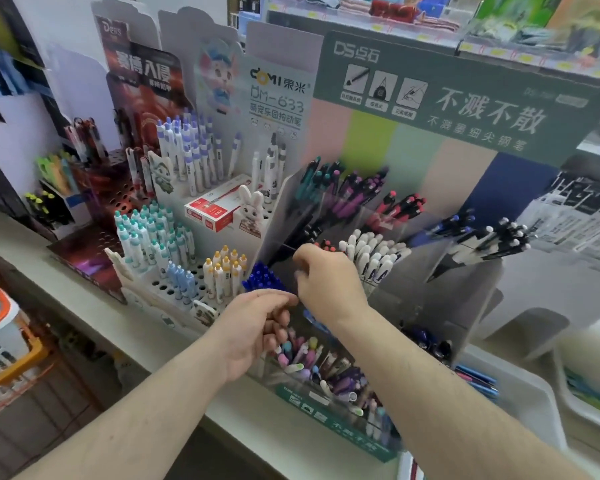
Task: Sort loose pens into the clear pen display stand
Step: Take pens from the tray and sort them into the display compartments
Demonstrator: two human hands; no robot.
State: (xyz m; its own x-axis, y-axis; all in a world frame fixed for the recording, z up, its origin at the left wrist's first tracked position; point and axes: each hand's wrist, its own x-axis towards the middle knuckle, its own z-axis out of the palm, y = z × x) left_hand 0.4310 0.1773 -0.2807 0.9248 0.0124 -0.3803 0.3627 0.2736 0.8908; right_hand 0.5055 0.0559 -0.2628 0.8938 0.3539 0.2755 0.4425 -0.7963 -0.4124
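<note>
Right hand [326,278], fingers curled, grip unclear, is held just right of upright blue capped pens [262,280] in the clear acrylic pen display stand [465,271]; left hand [257,327], loosely curled, is nearer below them.

Both bare forearms reach up from the bottom of the frame toward its centre. The left hand [257,327] sits lower, fingers curled inward. The right hand [326,278] is just above it, knuckles up, fingers bent downward.
</note>
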